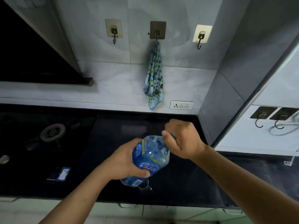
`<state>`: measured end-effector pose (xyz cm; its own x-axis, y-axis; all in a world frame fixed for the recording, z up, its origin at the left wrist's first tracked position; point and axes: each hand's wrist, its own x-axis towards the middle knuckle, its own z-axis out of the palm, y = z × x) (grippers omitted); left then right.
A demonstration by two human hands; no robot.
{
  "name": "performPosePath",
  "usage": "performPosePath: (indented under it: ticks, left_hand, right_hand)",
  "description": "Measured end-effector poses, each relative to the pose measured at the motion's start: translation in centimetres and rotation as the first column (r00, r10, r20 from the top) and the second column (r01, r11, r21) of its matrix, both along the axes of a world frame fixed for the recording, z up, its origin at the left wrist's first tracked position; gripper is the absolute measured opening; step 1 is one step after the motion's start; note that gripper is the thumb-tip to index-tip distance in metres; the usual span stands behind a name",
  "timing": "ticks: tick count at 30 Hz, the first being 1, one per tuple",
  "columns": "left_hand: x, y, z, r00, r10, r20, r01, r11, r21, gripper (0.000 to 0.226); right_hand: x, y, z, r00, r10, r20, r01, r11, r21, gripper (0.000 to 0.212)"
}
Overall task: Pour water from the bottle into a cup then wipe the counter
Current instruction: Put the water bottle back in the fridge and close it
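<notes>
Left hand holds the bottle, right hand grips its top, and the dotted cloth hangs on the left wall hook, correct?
Not quite. In the head view the cloth hangs on the middle hook of the three, not the left one. The left hand does hold the bottle and the right hand grips its top.

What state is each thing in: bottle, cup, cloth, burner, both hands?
Clear plastic water bottle with blue label: held tilted above the black counter, cap hidden.
Left hand: grips the bottle's body.
Right hand: curled round the bottle's top.
Small metal cup: on the counter, mostly hidden under bottle.
Spotted blue cloth: hanging from middle hook.
Gas burner: no flame.
</notes>
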<state>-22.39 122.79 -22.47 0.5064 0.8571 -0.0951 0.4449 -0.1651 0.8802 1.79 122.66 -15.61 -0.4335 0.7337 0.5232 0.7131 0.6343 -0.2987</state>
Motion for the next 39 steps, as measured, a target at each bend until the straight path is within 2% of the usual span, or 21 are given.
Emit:
performPosePath:
  ticks: [2, 5, 7, 9, 12, 14, 16, 18, 21, 23, 28, 32, 35, 39]
  left_hand:
    - [0.5, -0.4, 0.0, 0.999, 0.042, -0.016, -0.042, 0.999, 0.010, 0.079]
    - [1.9, -0.9, -0.7, 0.985, 0.167, -0.040, -0.164, 0.985, 0.055, 0.074]
    - [2.6, -1.3, -1.3, 0.975, 0.218, -0.051, -0.214, 0.974, 0.069, 0.070]
    - [3.1, -1.6, -1.8, 0.966, 0.254, -0.050, -0.249, 0.964, 0.090, 0.068]
    - [3.1, -1.7, -1.9, 0.951, 0.310, -0.015, -0.306, 0.944, 0.121, 0.073]
    - [3.2, -1.5, -1.8, 0.938, 0.345, 0.024, -0.345, 0.931, 0.119, 0.076]
    - [3.3, -1.5, -1.4, 0.918, 0.391, 0.072, -0.396, 0.913, 0.099, 0.076]
    - [3.4, -1.5, -1.0, 0.894, 0.433, 0.111, -0.442, 0.894, 0.073, 0.075]
    - [3.3, -2.0, -0.4, 0.863, 0.485, 0.142, -0.497, 0.866, 0.061, 0.074]
    - [3.1, -2.8, 0.0, 0.839, 0.522, 0.156, -0.536, 0.841, 0.069, 0.075]
    - [1.7, -6.3, 1.3, 0.707, 0.678, 0.202, -0.698, 0.715, 0.044, 0.074]
    - [-0.5, -10.8, 1.9, 0.521, 0.817, 0.248, -0.842, 0.540, -0.011, 0.077]
    - [-3.0, -15.8, 2.2, 0.326, 0.910, 0.258, -0.940, 0.341, -0.017, 0.073]
    - [-7.1, -24.3, 3.0, 0.068, 0.957, 0.283, -0.997, 0.077, -0.022, 0.068]
  right_hand:
    - [-0.7, 0.5, -0.1, 0.984, -0.179, -0.003, 0.178, 0.977, -0.115, 0.046]
    - [-1.6, 1.4, -0.7, 0.871, -0.482, 0.094, 0.486, 0.820, -0.303, 0.052]
    - [-1.5, 2.0, -1.1, 0.816, -0.567, 0.113, 0.560, 0.729, -0.394, 0.051]
    - [-1.5, 1.9, -1.4, 0.799, -0.598, 0.069, 0.560, 0.696, -0.449, 0.051]
    - [-2.3, 1.3, -2.4, 0.769, -0.599, -0.222, 0.384, 0.711, -0.589, 0.058]
    - [-2.8, 0.5, -3.1, 0.681, -0.561, -0.472, 0.154, 0.739, -0.656, 0.058]
    - [-3.2, -0.3, -4.1, 0.577, -0.492, -0.652, -0.102, 0.749, -0.655, 0.060]
    - [-3.7, -1.1, -5.2, 0.528, -0.414, -0.741, -0.272, 0.744, -0.610, 0.060]
    - [-4.4, -2.4, -6.1, 0.504, -0.366, -0.782, -0.409, 0.696, -0.590, 0.066]
    - [-4.7, -2.9, -6.7, 0.529, -0.365, -0.766, -0.470, 0.626, -0.623, 0.067]
    - [-6.6, -3.6, -7.3, 0.599, -0.278, -0.751, -0.598, 0.469, -0.651, 0.056]
    - [-10.1, -4.5, -7.6, 0.630, -0.130, -0.766, -0.701, 0.329, -0.632, 0.049]
    - [-14.6, -6.6, -7.3, 0.606, 0.020, -0.795, -0.785, 0.181, -0.593, 0.049]
    - [-21.6, -11.9, -6.7, 0.553, 0.215, -0.805, -0.823, -0.011, -0.569, 0.036]
